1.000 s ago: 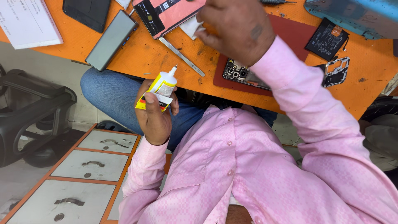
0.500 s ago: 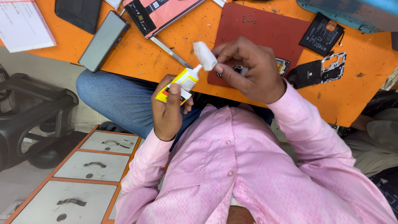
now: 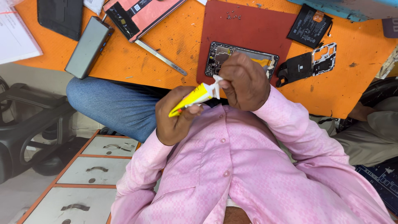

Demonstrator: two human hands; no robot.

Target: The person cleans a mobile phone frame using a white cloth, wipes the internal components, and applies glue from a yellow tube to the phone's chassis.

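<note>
orange bench [image 3: 166,45] fills the top of the view, drawers [image 3: 95,166] below left, black chair [image 3: 25,124] at far left. left hand [image 3: 176,118] closed around a yellow glue tube [image 3: 192,98], tube tilted, nozzle up and to the right. right hand [image 3: 244,81] pinched narrow on the white tip [image 3: 216,85] of the tube; cannot tell if a cap is on. both hands sit at the bench edge, over the pink shirt [image 3: 232,166] and jeans [image 3: 112,105]. just behind the right hand: opened phone [image 3: 224,54] on a red mat [image 3: 248,29], partly hidden by the knuckles. right of the mat: black bracket with metal frame [image 3: 309,64], flat battery [image 3: 309,27] above it. left of the mat: thin metal tool [image 3: 159,57], pink-backed screen panel [image 3: 141,14], grey power bank [image 3: 89,47], black case [image 3: 62,16], paper [image 3: 16,35] at the corner.
</note>
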